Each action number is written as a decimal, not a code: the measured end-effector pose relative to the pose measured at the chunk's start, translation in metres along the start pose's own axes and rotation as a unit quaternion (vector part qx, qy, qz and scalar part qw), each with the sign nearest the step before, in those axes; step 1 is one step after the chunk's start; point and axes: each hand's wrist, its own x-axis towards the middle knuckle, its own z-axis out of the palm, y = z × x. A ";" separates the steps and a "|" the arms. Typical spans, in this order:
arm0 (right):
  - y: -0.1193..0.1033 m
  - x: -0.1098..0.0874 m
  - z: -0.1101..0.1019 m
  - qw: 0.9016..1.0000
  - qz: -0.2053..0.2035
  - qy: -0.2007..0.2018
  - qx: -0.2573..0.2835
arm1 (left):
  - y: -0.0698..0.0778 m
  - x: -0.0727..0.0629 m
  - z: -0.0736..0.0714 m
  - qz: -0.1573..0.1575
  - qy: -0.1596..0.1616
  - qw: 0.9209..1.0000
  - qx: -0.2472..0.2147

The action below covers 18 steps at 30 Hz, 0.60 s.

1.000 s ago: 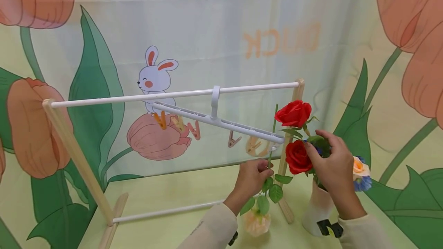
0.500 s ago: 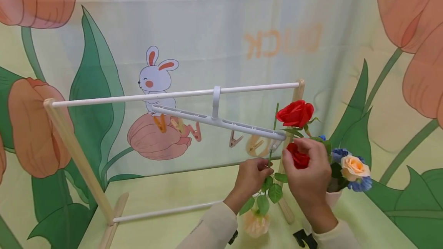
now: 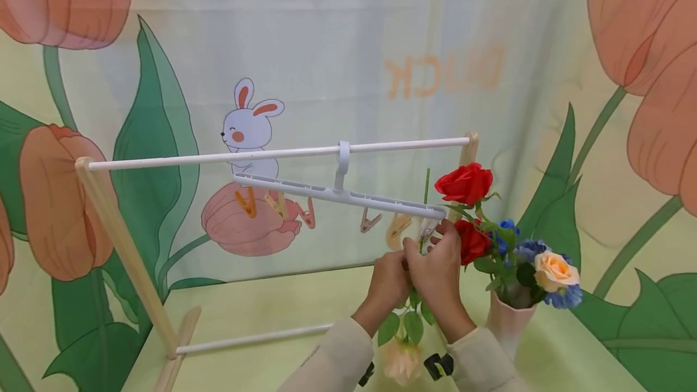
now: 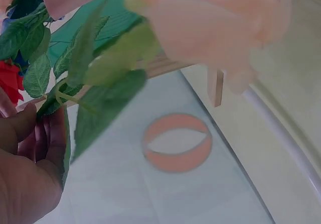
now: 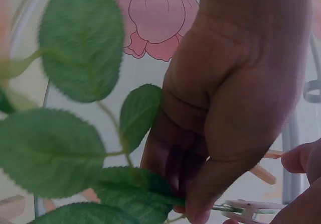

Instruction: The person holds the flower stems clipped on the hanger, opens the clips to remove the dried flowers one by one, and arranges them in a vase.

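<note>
My left hand (image 3: 389,277) pinches the green stem (image 3: 427,185) of an upside-down peach rose (image 3: 402,360), whose bloom hangs low over the table. In the left wrist view the bloom (image 4: 215,28) is blurred and close. The stem's cut end rises past the right end of a white hanger (image 3: 381,202). A whitish clothespin (image 3: 428,227) hangs there, beside the stem. My right hand (image 3: 440,274) has its thumb and fingers apart around that clothespin. In the right wrist view the stem runs from my left hand into the clothespin (image 5: 246,210).
Several clothespins, one orange (image 3: 246,203), hang along the tilted hanger. It hooks over the white bar (image 3: 272,154) of a wooden rack (image 3: 130,259). At right stands a pale vase (image 3: 509,322) with red roses (image 3: 465,182) and blue and peach flowers, close to my right hand.
My right hand has moved left from the vase's red roses to the clothespin at the hanger's right end. My left hand keeps its pinch on the stem in nearly the same place.
</note>
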 end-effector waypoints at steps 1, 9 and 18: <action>0.000 0.003 0.003 1.000 0.006 0.008 0.007 | 0.000 0.000 0.000 -0.006 -0.003 1.000 -0.005; 0.006 0.016 0.014 0.995 0.051 0.073 0.041 | 0.001 -0.001 0.005 -0.026 -0.005 0.998 -0.052; 0.011 0.024 0.017 0.993 0.026 0.105 0.042 | 0.001 0.003 0.004 -0.025 0.000 0.998 -0.051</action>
